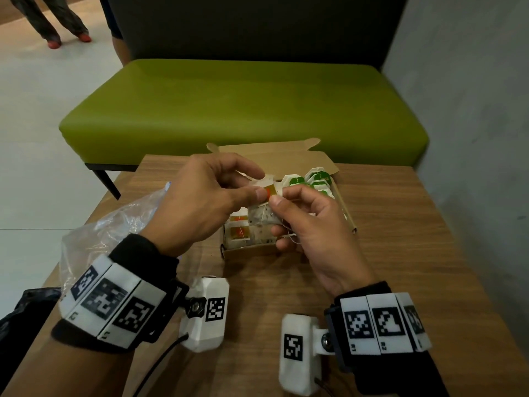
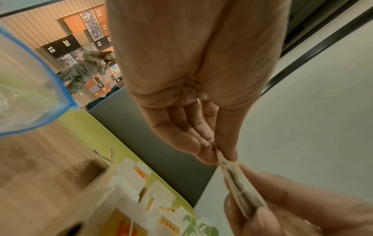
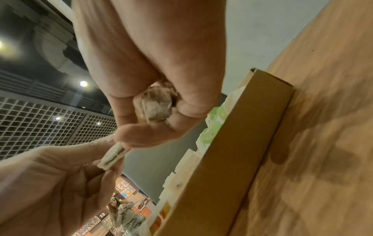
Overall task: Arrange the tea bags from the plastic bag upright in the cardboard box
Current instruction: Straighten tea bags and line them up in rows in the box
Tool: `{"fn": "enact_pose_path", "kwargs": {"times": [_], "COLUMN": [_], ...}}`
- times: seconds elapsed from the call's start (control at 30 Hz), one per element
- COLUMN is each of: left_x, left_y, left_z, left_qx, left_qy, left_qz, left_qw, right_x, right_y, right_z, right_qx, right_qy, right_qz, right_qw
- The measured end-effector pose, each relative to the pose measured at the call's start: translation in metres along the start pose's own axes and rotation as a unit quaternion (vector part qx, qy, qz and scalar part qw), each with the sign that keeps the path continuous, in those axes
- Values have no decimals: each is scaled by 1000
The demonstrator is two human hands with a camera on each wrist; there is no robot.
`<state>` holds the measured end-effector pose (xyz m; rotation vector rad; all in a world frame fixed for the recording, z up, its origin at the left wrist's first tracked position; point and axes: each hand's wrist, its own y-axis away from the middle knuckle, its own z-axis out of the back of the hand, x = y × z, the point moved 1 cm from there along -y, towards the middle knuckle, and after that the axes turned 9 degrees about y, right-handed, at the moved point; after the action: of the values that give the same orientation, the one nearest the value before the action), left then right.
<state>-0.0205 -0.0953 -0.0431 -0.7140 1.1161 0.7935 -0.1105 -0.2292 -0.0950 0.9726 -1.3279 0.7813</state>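
A tea bag point(image 1: 262, 217) with an orange tag hangs above the open cardboard box point(image 1: 249, 251) on the wooden table. My left hand point(image 1: 259, 184) pinches its top edge and tag between thumb and fingers. My right hand point(image 1: 276, 214) grips the lower part, thumb in front and fingers curled behind. In the left wrist view the tea bag point(image 2: 240, 188) stretches edge-on between both hands. In the right wrist view its body point(image 3: 157, 107) sits inside my curled right fingers. Orange-tagged bags point(image 1: 239, 233) stand in the box's near end, green-tagged bags point(image 1: 315, 179) at the far end. The clear plastic bag point(image 1: 114, 224) lies to the left.
The box lid point(image 1: 266, 153) stands open toward the back table edge. A green bench point(image 1: 243, 110) lies beyond the table and a grey wall point(image 1: 472, 110) runs along the right. A person's legs point(image 1: 57, 24) are far off at top left. A dark bag point(image 1: 25, 308) sits at lower left.
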Motion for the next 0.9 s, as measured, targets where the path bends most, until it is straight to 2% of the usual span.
{"fn": "enact_pose_path", "kwargs": {"times": [0.3, 0.47, 0.57, 0.67, 0.8, 0.9], "left_x": [12, 25, 27, 26, 22, 24], "left_y": [-4, -7, -8, -11, -9, -7], "left_z": [9, 19, 25, 29, 30, 25], "left_qx": [128, 106, 82, 70, 111, 138], "left_qy": [-174, -236, -287, -279, -306, -353], "left_qz": [-6, -9, -28, -54, -49, -34], "left_qw": [976, 966, 954, 956, 944, 925], "right_x": [-3, -6, -6, -4, -2, 0], "right_y": [1, 0, 3, 4, 5, 6], "right_z": [0, 5, 7, 5, 3, -1], "right_qx": [-1, -18, 17, 51, 90, 106], "right_qy": [88, 202, 299, 368, 415, 414], "right_qz": [17, 33, 18, 1, -17, -10], "right_qw": [996, 979, 954, 929, 905, 904]}}
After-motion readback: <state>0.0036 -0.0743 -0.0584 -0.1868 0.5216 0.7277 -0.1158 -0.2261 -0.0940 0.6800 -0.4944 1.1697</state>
